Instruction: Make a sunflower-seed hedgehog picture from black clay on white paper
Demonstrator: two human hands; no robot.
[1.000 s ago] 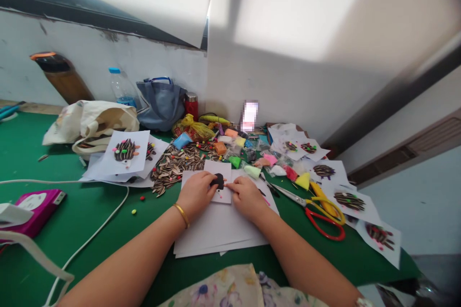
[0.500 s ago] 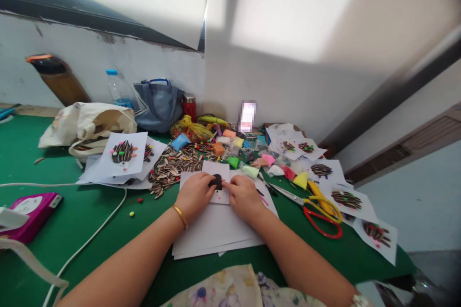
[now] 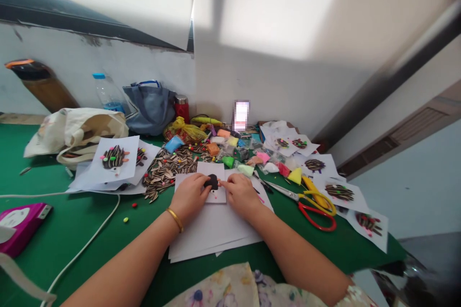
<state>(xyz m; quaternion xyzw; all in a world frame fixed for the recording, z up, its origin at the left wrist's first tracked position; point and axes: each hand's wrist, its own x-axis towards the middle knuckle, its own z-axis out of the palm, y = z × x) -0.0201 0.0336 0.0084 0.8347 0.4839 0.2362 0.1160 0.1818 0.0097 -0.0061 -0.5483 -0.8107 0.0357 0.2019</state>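
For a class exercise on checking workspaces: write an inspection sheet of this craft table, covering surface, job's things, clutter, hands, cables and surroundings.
Surface: green table top, scattered with small beads.
Job's things: black lump on a white card, over a stack of white paper.
Clutter: sunflower seeds, coloured packets, scissors.
Hands: left hand and right hand, both at the black lump.
Cables: white cable across the table's left side.
Surroundings: white wall, blue-grey bag against it.

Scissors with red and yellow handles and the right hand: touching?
Apart. The head view shows the scissors lying on the green mat, a plain gap between blades and right hand.
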